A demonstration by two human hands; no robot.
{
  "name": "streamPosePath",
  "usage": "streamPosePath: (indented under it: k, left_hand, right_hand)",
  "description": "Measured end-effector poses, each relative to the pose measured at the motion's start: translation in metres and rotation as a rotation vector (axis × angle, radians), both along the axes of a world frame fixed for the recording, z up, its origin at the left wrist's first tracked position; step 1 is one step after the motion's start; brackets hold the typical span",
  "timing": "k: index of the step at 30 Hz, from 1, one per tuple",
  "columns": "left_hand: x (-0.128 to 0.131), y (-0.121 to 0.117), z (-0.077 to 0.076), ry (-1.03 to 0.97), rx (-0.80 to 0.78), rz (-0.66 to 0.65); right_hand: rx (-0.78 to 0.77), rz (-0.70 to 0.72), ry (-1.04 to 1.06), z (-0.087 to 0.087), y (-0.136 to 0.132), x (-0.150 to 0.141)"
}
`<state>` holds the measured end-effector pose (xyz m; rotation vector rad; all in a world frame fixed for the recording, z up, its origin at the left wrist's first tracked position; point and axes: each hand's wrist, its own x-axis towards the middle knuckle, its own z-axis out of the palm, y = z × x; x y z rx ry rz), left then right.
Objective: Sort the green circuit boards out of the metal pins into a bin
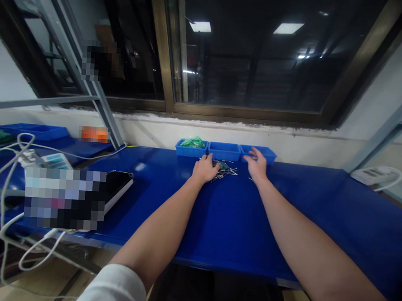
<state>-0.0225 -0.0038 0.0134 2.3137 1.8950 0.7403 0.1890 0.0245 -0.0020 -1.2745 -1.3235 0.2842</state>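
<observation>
A small loose pile of thin, silvery stick-like pieces with some green among them [227,170] lies on the blue tabletop. My left hand [205,169] rests at the pile's left edge, fingers forward and thumb apart, touching or almost touching the pieces. Farther right, my right hand [257,166] is raised in front of the right blue bin [269,155], its fingers apart and nothing visible in them. One thin piece lies on the table just below that hand. The left bin [182,153] holds green plastic-looking items [193,142]; the middle bin [224,152] stands between the two others.
A dark-topped device [119,182], partly blurred out, sits at the left with white cables [4,211]. A white power strip [373,174] lies at the far right. Grey metal posts [104,117] rise at the table's sides, before a window. Another blue tray [35,131] is far left.
</observation>
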Motion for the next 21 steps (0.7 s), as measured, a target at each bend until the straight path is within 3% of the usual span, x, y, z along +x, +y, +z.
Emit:
streamPosePath:
  k: [3, 5, 7, 9, 13, 16, 21]
  left_hand:
    - [0.001, -0.001, 0.001, 0.011, -0.012, -0.012]
    - [0.001, -0.001, 0.001, 0.015, -0.006, -0.011]
    - [0.001, -0.001, 0.001, 0.014, -0.004, -0.009]
    - [0.001, 0.000, 0.000, 0.013, -0.004, -0.011]
    - [0.002, -0.001, 0.001, 0.006, 0.005, 0.009]
    - [0.002, -0.001, 0.001, -0.010, 0.024, 0.026]
    - [0.002, 0.000, 0.000, -0.012, 0.040, 0.013]
  right_hand:
    - [0.063, -0.002, 0.328, 0.007, 0.002, 0.001]
    - [0.013, -0.085, 0.316, 0.012, -0.001, 0.004]
    - [-0.122, -0.252, 0.097, 0.016, -0.007, 0.009]
    - [-0.350, -0.345, -0.147, 0.017, -0.014, 0.011]
    - [-0.669, -0.313, -0.449, 0.018, -0.022, 0.004]
    - [-0.767, -0.225, -0.609, 0.020, -0.026, -0.008]
    - [-0.737, -0.167, -0.756, 0.024, -0.033, -0.023]
